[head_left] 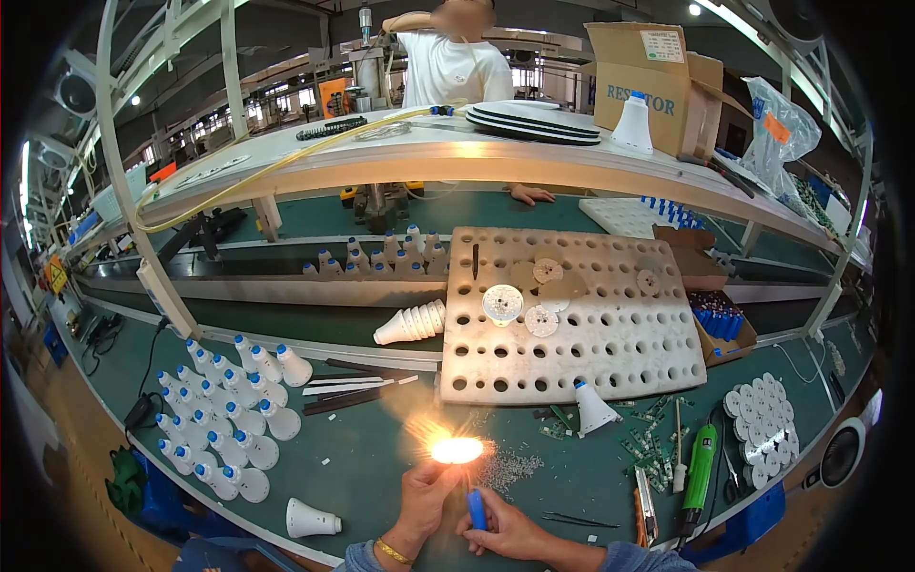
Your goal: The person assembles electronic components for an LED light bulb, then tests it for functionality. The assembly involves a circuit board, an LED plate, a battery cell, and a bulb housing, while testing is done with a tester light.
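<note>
The left hand had its grip closed on a lit lamp, held just above the near edge of the desk; glare hid the lamp's shape. The right hand had its grip closed on a blue base, just below the light. In my judgement the work stood mid-batch, with one unit under live test. The capped housings grouped at the left looked finished; they numbered about two dozen and were too crowded for an exact count. One nested stack of uncapped housings appeared outstanding, as did four round boards on the perforated tray and a box of blue caps. One housing lay loose near the hands, one stood upright at the tray's foot, and one green screwdriver lay to the right.
</note>
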Demonstrator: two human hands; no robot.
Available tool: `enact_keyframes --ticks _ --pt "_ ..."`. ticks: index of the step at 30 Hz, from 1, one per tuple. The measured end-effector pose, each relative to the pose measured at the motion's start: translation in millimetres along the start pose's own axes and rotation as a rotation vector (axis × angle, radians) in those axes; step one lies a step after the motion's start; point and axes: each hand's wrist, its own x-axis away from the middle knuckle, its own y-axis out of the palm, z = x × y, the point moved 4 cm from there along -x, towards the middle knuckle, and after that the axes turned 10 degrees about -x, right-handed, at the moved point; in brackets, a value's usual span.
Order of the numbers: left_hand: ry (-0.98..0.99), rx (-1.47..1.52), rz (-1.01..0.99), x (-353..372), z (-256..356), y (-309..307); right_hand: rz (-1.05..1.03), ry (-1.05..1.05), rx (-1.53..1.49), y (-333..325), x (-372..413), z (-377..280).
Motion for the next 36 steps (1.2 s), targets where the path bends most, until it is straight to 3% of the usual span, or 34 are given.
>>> enact_keyframes --ticks 36 --pt "-0.008 -0.006 -0.069 -0.4 8.7 3.9 -0.015 -0.036 0.02 1.9 1.9 -5.0"
